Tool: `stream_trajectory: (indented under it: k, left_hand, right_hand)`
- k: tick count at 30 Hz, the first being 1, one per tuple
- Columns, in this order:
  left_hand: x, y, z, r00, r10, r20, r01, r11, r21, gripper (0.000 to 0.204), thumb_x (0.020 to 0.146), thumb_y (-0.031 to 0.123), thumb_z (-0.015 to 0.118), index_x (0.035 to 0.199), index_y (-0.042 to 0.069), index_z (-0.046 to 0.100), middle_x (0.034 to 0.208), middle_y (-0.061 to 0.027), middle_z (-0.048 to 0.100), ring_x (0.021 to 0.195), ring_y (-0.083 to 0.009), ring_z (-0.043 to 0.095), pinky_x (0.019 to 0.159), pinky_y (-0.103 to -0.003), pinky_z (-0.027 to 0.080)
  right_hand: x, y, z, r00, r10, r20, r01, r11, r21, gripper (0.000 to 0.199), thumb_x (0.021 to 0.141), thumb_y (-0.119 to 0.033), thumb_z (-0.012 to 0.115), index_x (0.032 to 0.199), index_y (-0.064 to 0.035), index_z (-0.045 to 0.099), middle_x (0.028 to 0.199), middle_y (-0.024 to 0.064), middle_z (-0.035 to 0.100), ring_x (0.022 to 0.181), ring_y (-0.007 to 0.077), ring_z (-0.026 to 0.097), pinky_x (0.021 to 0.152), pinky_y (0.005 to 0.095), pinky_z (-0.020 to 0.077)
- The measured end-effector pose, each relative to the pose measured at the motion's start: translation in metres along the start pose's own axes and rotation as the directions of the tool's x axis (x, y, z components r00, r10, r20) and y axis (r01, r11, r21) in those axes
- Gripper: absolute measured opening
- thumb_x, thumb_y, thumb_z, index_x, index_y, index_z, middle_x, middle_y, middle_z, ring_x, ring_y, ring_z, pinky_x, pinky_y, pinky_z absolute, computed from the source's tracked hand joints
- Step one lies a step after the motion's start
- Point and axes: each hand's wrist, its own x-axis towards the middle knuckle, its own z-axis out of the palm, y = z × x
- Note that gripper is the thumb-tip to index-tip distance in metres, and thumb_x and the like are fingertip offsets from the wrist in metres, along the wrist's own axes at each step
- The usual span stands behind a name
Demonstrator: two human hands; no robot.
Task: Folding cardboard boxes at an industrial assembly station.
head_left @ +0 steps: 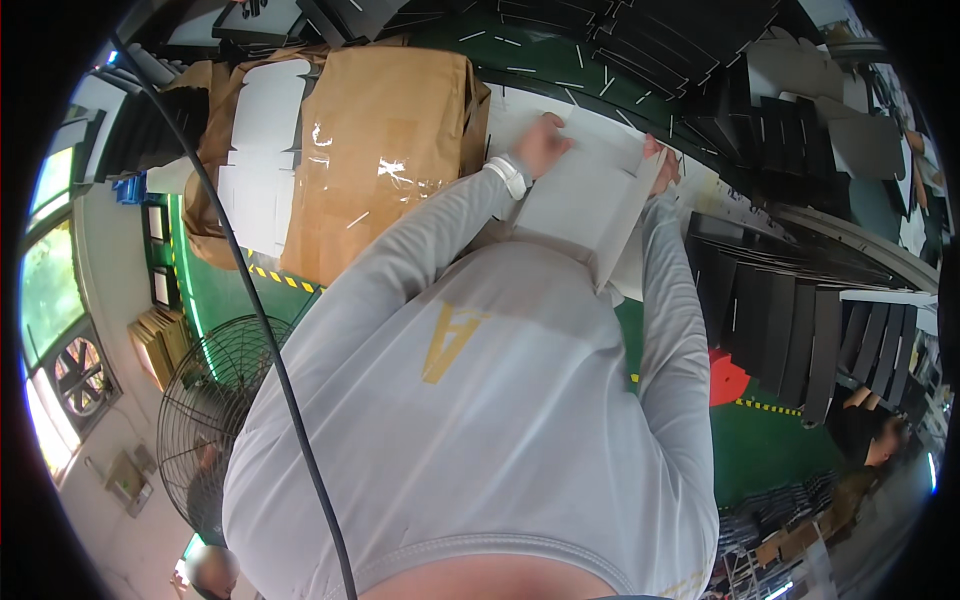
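Note:
A white cardboard box blank (575,205) lies in front of me, partly folded, its right side wall (625,225) raised. My right hand (661,168) is closed around the far end of that raised wall, fingers on its outer side. Towards the blank's far left part, my left hand (541,146) rests with curled fingers; whatever is between them is hidden. A white band (508,176) circles my left wrist. The near edge of the blank reaches close to my shirt.
Left of the blank stands a large bundle in brown paper (385,150), with white cardboard blanks (265,160) beside it. Black cardboard pieces (770,310) are stacked at right. A black cable (255,290) crosses the view. A caged fan (215,410) stands lower left. Other people are at the edges.

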Motion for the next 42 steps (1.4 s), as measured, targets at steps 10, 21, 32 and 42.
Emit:
stream_trajectory:
  k: [10,21,32,42]
  left_hand:
    - [-0.002,0.001,-0.004,0.998,-0.061,0.023,0.06,0.998,0.013,0.032,0.076,0.016,0.064,0.098,0.001,0.046,0.061,-0.0076,0.048,0.055,-0.0169,0.046,0.054,-0.03,0.04]
    - [0.0,-0.004,-0.005,0.994,-0.097,0.053,0.096,0.995,0.016,0.036,0.075,0.019,0.065,0.1,0.001,0.047,0.066,-0.0108,0.053,0.059,-0.0215,0.051,0.058,-0.032,0.043]
    - [-0.002,-0.005,-0.006,0.993,-0.106,0.045,0.105,0.994,0.026,0.035,0.076,0.02,0.065,0.1,0.001,0.048,0.068,-0.0116,0.054,0.061,-0.0222,0.052,0.06,-0.032,0.044]
    - [-0.002,-0.009,-0.006,1.0,-0.015,0.002,0.015,0.998,-0.058,0.027,0.077,0.012,0.063,0.096,0.001,0.047,0.054,-0.0014,0.041,0.05,-0.0101,0.037,0.048,-0.027,0.034]
  right_hand:
    - [0.009,-0.046,-0.025,0.991,0.06,0.12,-0.038,0.983,-0.178,0.041,0.086,-0.046,0.038,0.107,-0.0166,0.058,0.11,0.0097,0.053,0.099,0.0276,0.047,0.087,0.0426,0.0328]
    - [0.022,-0.04,-0.023,0.963,0.113,0.243,-0.073,0.983,-0.171,0.044,0.086,-0.047,0.038,0.1,-0.0116,0.06,0.097,0.011,0.059,0.092,0.0302,0.052,0.086,0.0419,0.0341]
    - [0.035,-0.065,-0.032,0.975,0.003,0.22,0.063,0.954,-0.293,0.034,0.083,-0.044,0.046,0.096,-0.0174,0.061,0.1,0.0083,0.059,0.098,0.0309,0.047,0.088,0.0427,0.0302]
    - [0.048,-0.055,-0.027,0.916,0.145,0.373,-0.063,0.973,-0.222,0.038,0.083,-0.046,0.045,0.097,-0.0156,0.062,0.091,0.011,0.063,0.089,0.031,0.056,0.086,0.0405,0.0326]
